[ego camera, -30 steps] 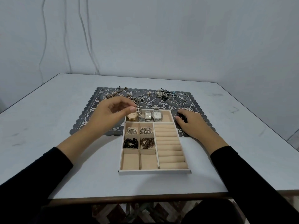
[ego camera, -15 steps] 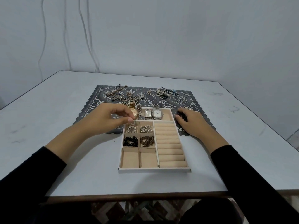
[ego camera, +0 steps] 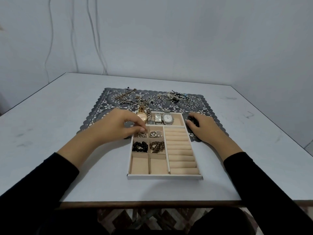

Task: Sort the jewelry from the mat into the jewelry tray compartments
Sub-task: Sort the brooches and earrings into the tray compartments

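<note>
A beige jewelry tray sits on the white table, its far end on the dark lace mat. Its far compartment holds a gold watch, its strap over the rim, and two silver watches. Small compartments hold silver pieces, black beads and brown beads. My left hand is loosely curled at the tray's left edge, with its fingertips over the silver pieces and nothing seen in it. My right hand lies on the mat, its fingers curled round a black bead bracelet.
Chains, a tangled pile of bracelets and small rings lie along the mat's far side. The tray's right half is rows of ring rolls. The table's front edge is close to me.
My left hand set the gold watch down in the far compartment, let go of it and drew back towards the tray's left edge. My right hand stayed on the black beads.
</note>
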Available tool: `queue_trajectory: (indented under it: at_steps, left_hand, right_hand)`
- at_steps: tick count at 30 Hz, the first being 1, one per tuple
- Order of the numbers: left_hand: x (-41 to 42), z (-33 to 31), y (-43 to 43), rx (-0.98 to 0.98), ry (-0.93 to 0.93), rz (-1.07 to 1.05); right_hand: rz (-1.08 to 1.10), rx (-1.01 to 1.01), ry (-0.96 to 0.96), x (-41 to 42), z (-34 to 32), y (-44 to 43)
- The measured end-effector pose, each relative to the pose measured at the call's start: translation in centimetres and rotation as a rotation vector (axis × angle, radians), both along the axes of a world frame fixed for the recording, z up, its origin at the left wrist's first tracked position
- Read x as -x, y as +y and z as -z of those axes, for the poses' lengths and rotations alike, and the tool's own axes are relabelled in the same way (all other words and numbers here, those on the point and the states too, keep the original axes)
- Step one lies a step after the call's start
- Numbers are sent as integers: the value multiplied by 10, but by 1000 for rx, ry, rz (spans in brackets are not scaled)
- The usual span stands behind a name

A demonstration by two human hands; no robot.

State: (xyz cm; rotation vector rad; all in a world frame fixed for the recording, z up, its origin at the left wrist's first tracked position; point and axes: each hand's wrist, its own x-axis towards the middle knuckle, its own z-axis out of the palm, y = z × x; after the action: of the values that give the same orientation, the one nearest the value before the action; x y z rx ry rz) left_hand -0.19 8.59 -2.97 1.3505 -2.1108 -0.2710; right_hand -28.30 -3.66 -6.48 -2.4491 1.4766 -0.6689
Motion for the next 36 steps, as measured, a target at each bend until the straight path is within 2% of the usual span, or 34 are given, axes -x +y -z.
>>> queue_trajectory:
  at_steps: [7, 15, 22, 25, 30, 36]
  left_hand:
    - [2, 3, -2, 14, 31, -8]
    - [-4, 2, -5, -44, 240, -110]
    - [-16, 11, -25, 109, 232, -310]
    - [-29, 14, -39, 127, 126, -364]
    - [-48, 22, -70, -5, -97, -390]
    - [-58, 21, -105, -18, -177, -358]
  right_hand:
    - [-3, -1, -4, 0, -1, 0]
    - [-3, -13, -7, 1, 0, 0]
    - [-4, -6, -12, 0, 2, -6]
    - [1, 40, -32, -1, 4, -13]
    - [41, 88, -75, -9, 0, -36]
    - [-14, 77, -139, -32, -11, -71]
